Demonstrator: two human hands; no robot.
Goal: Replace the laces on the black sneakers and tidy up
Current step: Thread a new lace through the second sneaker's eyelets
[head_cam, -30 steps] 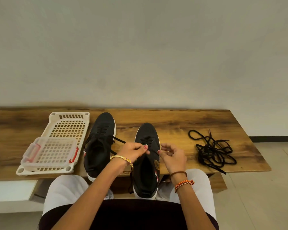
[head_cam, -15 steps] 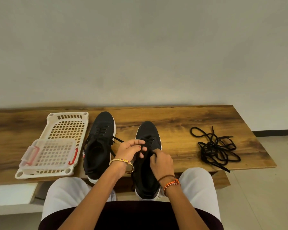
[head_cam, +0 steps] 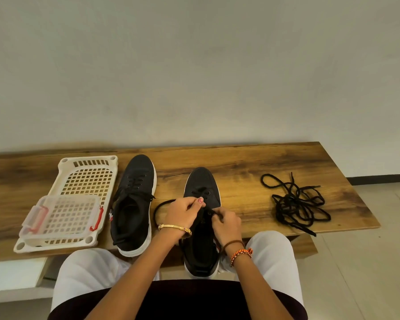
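Two black sneakers with white soles stand on the wooden table (head_cam: 240,162). The left sneaker (head_cam: 132,204) is laced. The right sneaker (head_cam: 201,188) lies in front of me, its heel over the table's near edge. My left hand (head_cam: 185,213) pinches a black lace (head_cam: 158,210) that loops out to the left of the shoe. My right hand (head_cam: 225,224) pinches the lace at an eyelet on the shoe's right side. A tangled pile of loose black laces (head_cam: 296,204) lies on the table to the right.
A cream plastic basket (head_cam: 88,176) sits at the left of the table with a small clear box with red clips (head_cam: 60,218) resting in it. A pale wall rises behind the table. Tiled floor shows at the right.
My right hand has moved in from beside the shoe onto its eyelets. The lace in my left hand has gone slack and now forms a loop to the left.
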